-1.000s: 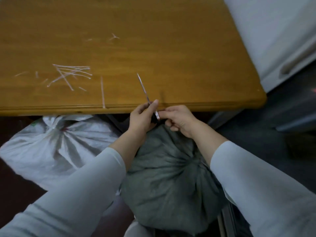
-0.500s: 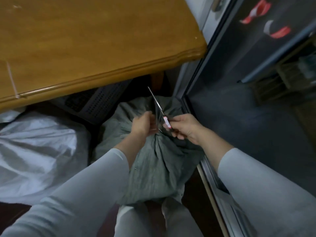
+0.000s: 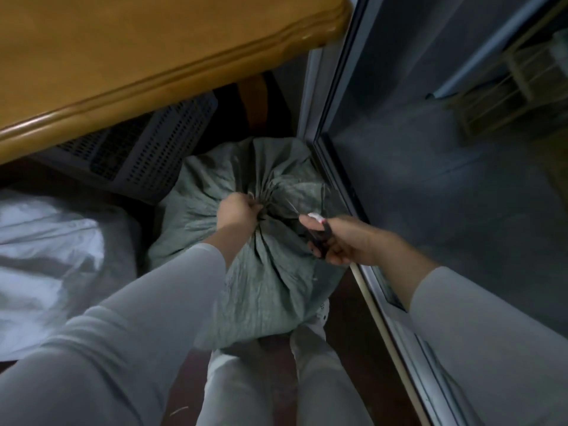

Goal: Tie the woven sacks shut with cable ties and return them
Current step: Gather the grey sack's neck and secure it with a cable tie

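- A person's left hand (image 3: 238,212) grips the bunched neck (image 3: 266,202) of a grey-green woven sack (image 3: 270,287), fingers curled tight into the folds.
- The right hand (image 3: 347,241) is closed around a dark object (image 3: 321,241), possibly scissor handles; blur leaves this uncertain. A thin pale strip (image 3: 292,207), probably the cable tie's tail, pokes out beyond the thumb.
- A second ago both hands met at the neck, touching. Now the right hand sits apart, to the right of the neck.
- The strip stood long and upright between the hands a second ago. Now only a short piece shows.
- The sack sat against the wooden table (image 3: 153,72) edge before. It now rests on the floor in front of the person's knees, between a perforated grey crate (image 3: 147,152) and a glass door (image 3: 430,149).
- A white sack (image 3: 52,241) lies on the floor to the left, just beside the green one.
- Judgement: the tie seems to be drawn snug, and the sack is heading back to its place. Whether the tie has locked cannot be told.
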Available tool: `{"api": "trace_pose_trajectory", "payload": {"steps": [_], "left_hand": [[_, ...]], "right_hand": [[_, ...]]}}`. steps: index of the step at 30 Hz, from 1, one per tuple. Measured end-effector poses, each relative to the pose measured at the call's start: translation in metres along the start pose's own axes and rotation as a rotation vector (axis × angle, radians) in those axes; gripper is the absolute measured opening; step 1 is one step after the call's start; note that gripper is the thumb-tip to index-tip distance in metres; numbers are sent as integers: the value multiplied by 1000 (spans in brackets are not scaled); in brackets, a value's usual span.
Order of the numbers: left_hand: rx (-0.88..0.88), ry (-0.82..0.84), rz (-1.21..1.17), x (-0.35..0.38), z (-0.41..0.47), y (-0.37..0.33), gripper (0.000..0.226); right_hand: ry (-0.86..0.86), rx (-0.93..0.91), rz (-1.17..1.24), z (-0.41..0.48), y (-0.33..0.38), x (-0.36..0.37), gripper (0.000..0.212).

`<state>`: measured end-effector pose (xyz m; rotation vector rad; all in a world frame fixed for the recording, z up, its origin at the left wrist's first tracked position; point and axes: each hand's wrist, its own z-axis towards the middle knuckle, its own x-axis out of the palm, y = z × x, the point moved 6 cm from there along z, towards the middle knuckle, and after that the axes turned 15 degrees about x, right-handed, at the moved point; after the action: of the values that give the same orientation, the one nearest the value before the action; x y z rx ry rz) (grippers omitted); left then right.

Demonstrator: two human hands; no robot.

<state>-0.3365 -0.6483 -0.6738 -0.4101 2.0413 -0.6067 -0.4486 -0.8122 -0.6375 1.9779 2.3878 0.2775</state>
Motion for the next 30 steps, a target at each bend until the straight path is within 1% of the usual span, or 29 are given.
{"api": "trace_pose_trajectory", "payload": {"steps": [2,4,7,9,13,15,18,21,22,26,28,30], "left_hand": [[-102,-12,-111,-3,2,11,23],[-195,-10,-226,-3,2,15,23],[-278,-59,-360,-3,5,20,34],[-286,-72,-364,-5,5,22,36],[-211,-79,-269,-14,8,21,40],[-176,-95,-246,-18,9,20,42],[-137,-122,-244,-23,9,20,40],[-130,-128,-254,-25,7,20,43],[-140,-137,-295,-24,7,20,43],[-222,-191,-603,-23,3,19,33],[-257,-194,-700,-21,2,17,33],[-285,-193,-745,-20,1,16,31]], "right_hand": [[89,7,24,0,1,7,59],[140,-1,56,2,4,14,56],[186,-35,95,10,8,23,55],[193,-36,99,17,10,29,57],[212,-45,132,26,16,38,59],[202,-58,149,29,21,41,59],[172,-80,174,34,29,44,59],[144,-87,190,38,35,47,59],[129,-87,192,38,36,48,58],[38,-93,241,37,38,47,50],[-20,-109,245,37,37,45,45],[-54,-132,246,37,38,47,41]]}}
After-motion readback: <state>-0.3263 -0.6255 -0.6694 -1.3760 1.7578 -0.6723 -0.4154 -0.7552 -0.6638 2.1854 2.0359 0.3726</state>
